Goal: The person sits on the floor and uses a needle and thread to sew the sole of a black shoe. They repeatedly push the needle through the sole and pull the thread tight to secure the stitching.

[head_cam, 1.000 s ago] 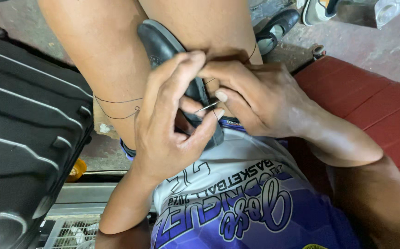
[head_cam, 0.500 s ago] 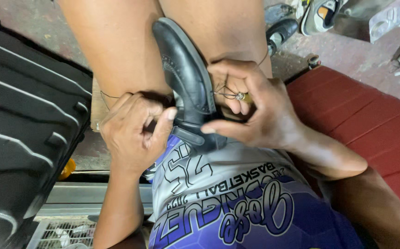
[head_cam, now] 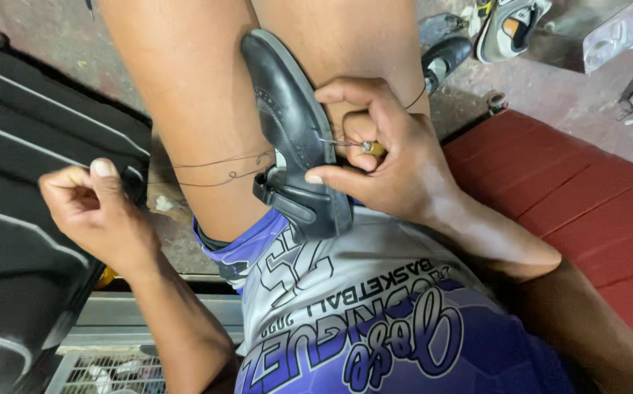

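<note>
Black suitcase (head_cam: 17,219) at left, red bench (head_cam: 586,204) at right. Black leather shoe (head_cam: 294,131) clamped between the knees, sole side up. Right hand (head_cam: 382,157) closed on an awl (head_cam: 353,144), tip at the shoe's edge. Left hand (head_cam: 94,211) fisted, pinching thin thread (head_cam: 214,162) pulled taut across the thigh.

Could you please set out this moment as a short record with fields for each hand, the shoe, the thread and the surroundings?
Left hand: closed fist, pulling thin dark thread taut, away from the shoe.
Right hand: grips a metal-tipped awl with yellowish handle, tip at the shoe's edge.
Shoe: black leather shoe, clamped between the bare knees.
Surroundings: black ribbed hard case on the left; red padded bench on the right.
</note>
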